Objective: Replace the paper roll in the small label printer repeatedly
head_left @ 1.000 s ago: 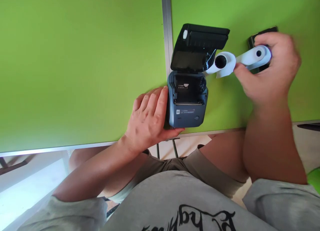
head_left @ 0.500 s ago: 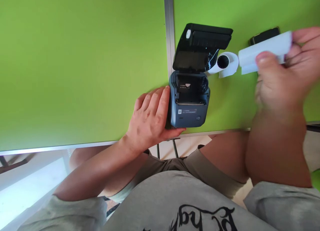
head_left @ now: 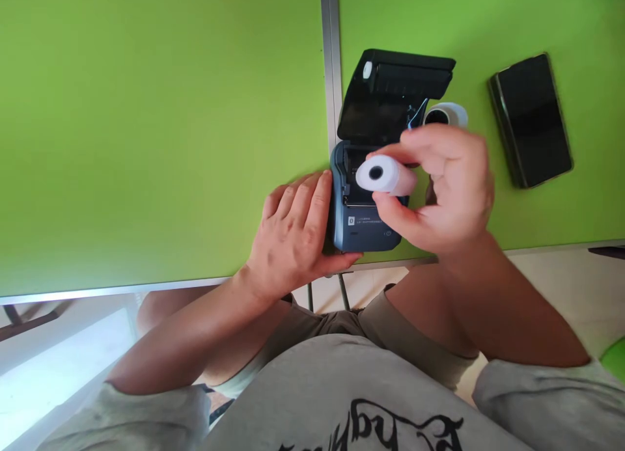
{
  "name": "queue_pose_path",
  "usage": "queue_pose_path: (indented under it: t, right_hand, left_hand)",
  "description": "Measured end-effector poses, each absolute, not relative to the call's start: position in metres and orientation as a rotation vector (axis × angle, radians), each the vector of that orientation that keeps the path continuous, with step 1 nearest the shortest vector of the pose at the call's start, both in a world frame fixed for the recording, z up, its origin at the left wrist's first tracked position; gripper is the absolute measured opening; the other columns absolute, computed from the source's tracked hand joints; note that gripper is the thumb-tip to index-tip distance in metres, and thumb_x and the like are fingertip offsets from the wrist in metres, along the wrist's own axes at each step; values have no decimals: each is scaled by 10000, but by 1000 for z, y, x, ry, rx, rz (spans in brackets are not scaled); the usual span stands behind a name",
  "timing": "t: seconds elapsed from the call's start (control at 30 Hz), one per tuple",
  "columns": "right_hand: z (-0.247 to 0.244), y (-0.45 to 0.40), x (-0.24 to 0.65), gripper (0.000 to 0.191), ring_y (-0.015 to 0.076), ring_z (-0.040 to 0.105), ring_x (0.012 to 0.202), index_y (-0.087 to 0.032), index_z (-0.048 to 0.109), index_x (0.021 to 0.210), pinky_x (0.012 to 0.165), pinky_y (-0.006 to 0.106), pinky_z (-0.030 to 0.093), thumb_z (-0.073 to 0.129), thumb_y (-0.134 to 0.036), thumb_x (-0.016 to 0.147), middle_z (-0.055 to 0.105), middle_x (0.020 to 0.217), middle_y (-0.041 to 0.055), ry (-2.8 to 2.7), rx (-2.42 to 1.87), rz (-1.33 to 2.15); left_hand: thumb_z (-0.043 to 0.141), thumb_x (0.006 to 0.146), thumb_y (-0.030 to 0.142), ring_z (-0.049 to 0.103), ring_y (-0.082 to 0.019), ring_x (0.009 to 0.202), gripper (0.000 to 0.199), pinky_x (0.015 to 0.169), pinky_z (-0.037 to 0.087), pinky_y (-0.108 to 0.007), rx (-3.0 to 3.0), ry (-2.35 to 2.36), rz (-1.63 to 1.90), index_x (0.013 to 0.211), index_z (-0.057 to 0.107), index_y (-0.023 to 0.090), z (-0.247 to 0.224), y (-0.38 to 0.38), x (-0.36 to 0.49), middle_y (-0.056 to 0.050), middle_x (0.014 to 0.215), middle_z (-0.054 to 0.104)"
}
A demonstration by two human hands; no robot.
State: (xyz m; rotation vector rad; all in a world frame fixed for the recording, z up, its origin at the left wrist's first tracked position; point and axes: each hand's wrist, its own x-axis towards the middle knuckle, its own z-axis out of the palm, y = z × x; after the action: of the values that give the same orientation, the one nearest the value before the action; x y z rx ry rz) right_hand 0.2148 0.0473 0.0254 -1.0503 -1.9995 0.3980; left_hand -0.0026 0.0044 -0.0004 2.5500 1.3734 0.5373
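Note:
A small dark blue label printer (head_left: 366, 241) stands at the table's near edge with its black lid (head_left: 374, 119) swung open away from me. My left hand (head_left: 295, 233) grips the printer's left side, fingers flat along it and thumb across the front. Over the open paper bay, my right hand (head_left: 444, 191) pinches a white paper roll (head_left: 388, 172) between thumb and fingers, its hollow core end facing left. The roll and fingers hide most of the bay. Another white roll (head_left: 456, 114) with a dark core stands beside the lid, partly behind my right hand.
A black phone-like slab (head_left: 537, 122) lies at the right. A grey metal seam (head_left: 331, 60) divides the green table (head_left: 161, 125), running behind the printer. The metal front edge (head_left: 146, 285) lies close to my lap.
My right hand has carried the white paper roll from the far right leftward to above the printer bay, uncovering the black slab. My left hand stays on the printer.

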Motion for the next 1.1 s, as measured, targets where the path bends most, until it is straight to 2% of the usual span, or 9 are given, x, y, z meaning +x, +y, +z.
queue_pose_path:
  t: [0.07, 0.13, 0.27, 0.4, 0.73, 0.83, 0.93, 1.0, 1.1]
  right_hand:
    - [27, 48, 213, 460, 272, 787, 958, -310, 605, 1208, 792, 456, 639, 724, -131, 802, 802, 1110, 28, -2024, -1103, 312]
    - [29, 52, 215, 366, 268, 792, 937, -299, 609, 1100, 770, 440, 627, 723, -121, 801, 810, 1075, 20, -2066, -1097, 220]
    - [32, 57, 215, 328, 273, 789, 963, -283, 632, 1050, 799, 447, 622, 730, -101, 795, 807, 1062, 30, -2141, -1093, 207]
    - [34, 56, 212, 186, 241, 776, 939, -272, 647, 894, 781, 422, 616, 689, -101, 831, 789, 1002, 18, -2150, -1121, 298]
    - [34, 54, 217, 152, 180, 697, 805, -260, 636, 797, 725, 380, 554, 685, -120, 834, 744, 869, 0, -2127, -1027, 394]
    - [35, 51, 217, 155, 177, 661, 778, -259, 616, 766, 751, 402, 518, 706, -141, 807, 729, 809, -29, -2225, -878, 402]
    - [37, 49, 219, 68, 194, 653, 804, -275, 636, 787, 765, 432, 499, 670, -251, 841, 728, 814, -29, -2269, -815, 458]
    - [40, 50, 221, 96, 177, 639, 755, -260, 647, 794, 724, 412, 513, 622, -315, 868, 712, 806, -13, -2173, -783, 517]
    - [40, 52, 224, 58, 153, 625, 748, -250, 644, 838, 685, 360, 521, 602, -238, 875, 658, 820, 7, -1983, -905, 443]
  left_hand:
    - [461, 911, 788, 605, -379, 1258, 1005, 1085, 409, -473, 2543, 1373, 531, 1521, 363, -4, 0, 4, -3, -281, 1393, 618]
    - [450, 921, 780, 604, -372, 1259, 994, 1086, 408, -467, 2540, 1365, 527, 1524, 361, -5, 1, 4, -3, -277, 1397, 616]
    - [400, 945, 777, 603, -366, 1257, 986, 1084, 403, -456, 2562, 1358, 537, 1513, 376, -28, 1, 4, -4, -279, 1393, 617]
    - [375, 944, 795, 604, -361, 1258, 999, 1088, 399, -451, 2569, 1360, 528, 1506, 387, -31, 1, 4, -4, -274, 1385, 624]
    - [516, 908, 762, 587, -352, 1307, 1016, 1120, 390, -441, 2519, 1339, 569, 1585, 268, 46, 1, 4, -5, -260, 1442, 591]
    - [555, 911, 736, 588, -353, 1285, 928, 1086, 417, -468, 2558, 1290, 614, 1603, 297, 175, 0, 4, -6, -238, 1444, 572]
    - [586, 930, 681, 581, -341, 1269, 689, 1041, 445, -493, 2576, 1275, 607, 1517, 450, 347, 0, 4, -8, -202, 1432, 549]
    - [598, 933, 663, 563, -335, 1286, 609, 1031, 449, -503, 2554, 1264, 596, 1469, 502, 390, 1, 4, -9, -189, 1439, 533]
    - [621, 920, 658, 538, -336, 1308, 592, 1022, 450, -509, 2536, 1241, 588, 1455, 516, 428, 1, 5, -9, -170, 1465, 511]
